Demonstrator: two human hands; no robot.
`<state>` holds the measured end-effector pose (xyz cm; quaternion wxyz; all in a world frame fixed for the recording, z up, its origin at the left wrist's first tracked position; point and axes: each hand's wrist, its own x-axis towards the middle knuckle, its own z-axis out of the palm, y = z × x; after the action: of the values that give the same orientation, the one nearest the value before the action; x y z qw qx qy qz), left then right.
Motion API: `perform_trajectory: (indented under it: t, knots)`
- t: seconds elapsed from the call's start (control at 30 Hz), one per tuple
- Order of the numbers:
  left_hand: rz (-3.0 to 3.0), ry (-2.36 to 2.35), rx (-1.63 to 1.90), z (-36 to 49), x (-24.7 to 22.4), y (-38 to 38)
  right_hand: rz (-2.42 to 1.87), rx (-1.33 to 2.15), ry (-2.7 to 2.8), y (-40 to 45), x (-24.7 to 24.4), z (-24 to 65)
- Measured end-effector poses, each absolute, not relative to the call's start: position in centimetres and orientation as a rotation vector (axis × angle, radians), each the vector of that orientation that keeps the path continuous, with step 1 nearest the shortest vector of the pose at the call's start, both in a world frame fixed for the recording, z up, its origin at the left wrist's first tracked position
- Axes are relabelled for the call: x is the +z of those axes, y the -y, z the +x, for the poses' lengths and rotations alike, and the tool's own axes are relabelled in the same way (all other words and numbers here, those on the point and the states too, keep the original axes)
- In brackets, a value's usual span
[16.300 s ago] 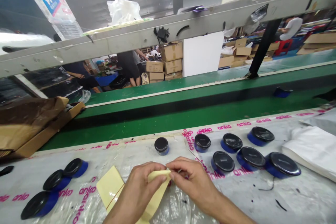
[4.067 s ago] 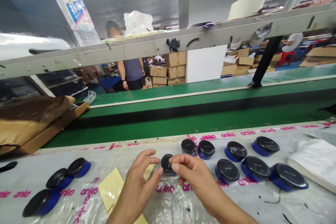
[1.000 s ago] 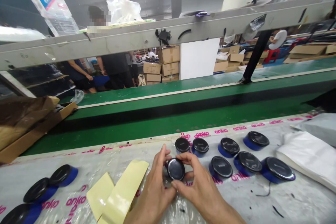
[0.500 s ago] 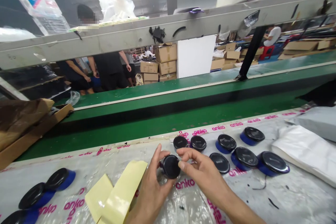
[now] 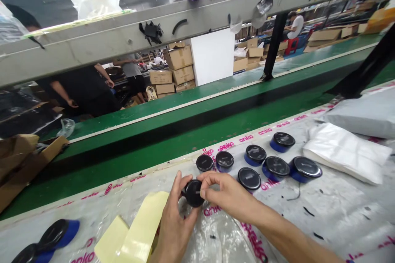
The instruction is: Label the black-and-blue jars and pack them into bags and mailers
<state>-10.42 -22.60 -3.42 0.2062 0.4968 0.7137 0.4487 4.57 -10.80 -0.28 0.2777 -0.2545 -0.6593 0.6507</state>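
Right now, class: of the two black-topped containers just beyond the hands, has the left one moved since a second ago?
No: the left container keeps its place against the pink lettering; the camera view has turned.

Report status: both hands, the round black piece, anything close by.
Left hand holding round black piece, face up toward camera. Right hand at its face, grip unclear. Nearest clutter: glossy yellow sheets beside left hand.

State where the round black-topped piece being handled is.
In the head view, the round black-topped piece sits below centre, in the left hand, with the right hand at its right edge; glossy pale yellow sheets lie to its left.
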Motion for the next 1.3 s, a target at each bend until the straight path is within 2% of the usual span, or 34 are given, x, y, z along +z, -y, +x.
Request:
perform_trajectory:
  t: [1.3]
  knots:
    - [1.575,-2.052,1.189,-10.72,-4.37,22.61,-0.686,1.521,2.029,10.60,-0.66,4.68]
